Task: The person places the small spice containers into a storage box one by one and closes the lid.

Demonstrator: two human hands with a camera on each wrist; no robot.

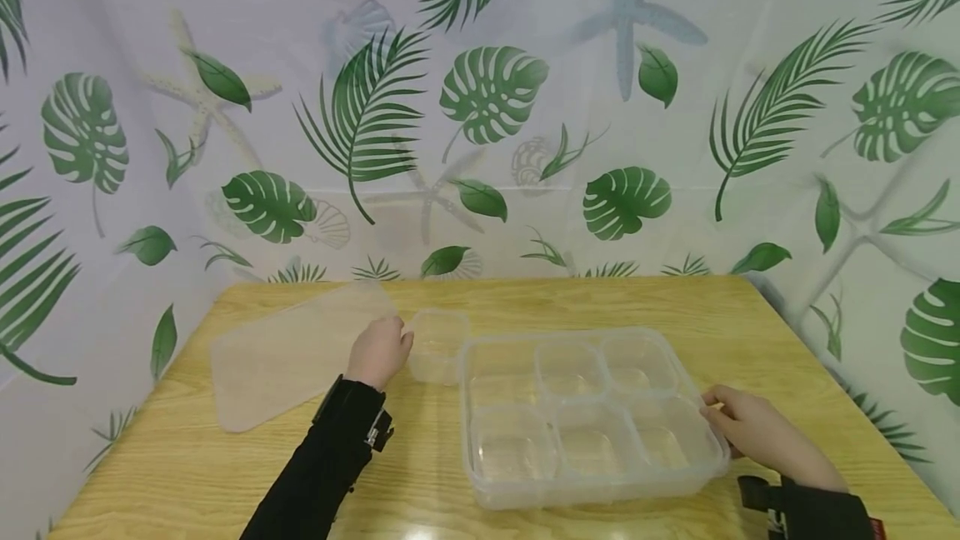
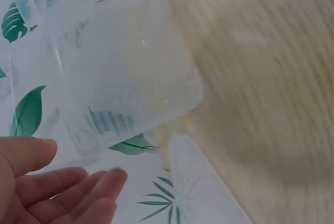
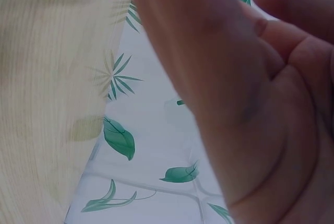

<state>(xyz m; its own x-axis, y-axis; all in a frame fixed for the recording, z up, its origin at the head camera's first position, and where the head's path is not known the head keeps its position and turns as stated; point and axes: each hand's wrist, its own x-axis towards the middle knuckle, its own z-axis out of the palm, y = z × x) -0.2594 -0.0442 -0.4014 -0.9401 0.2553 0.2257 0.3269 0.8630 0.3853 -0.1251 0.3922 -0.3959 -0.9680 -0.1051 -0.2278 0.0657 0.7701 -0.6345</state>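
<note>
A large clear plastic storage box (image 1: 592,486) sits on the table, with several small clear square containers (image 1: 573,369) inside. My right hand (image 1: 757,432) grips its right edge, the thumb over the rim side. Just left of the box stands one loose small container (image 1: 438,365), large and see-through in the left wrist view. My left hand (image 1: 378,352) is beside that container, fingertips right at its rim. In the left wrist view the thumb (image 2: 36,151) and fingers (image 2: 68,192) are loosely bent and apart. The right wrist view shows mostly my right palm (image 3: 271,125).
A flat translucent lid (image 1: 277,365) lies on the wooden table (image 1: 420,457) at the left, behind my left forearm. The back-left compartment of the box (image 1: 502,361) holds no small container. Leaf-patterned cloth (image 1: 555,215) hangs behind and beside the table.
</note>
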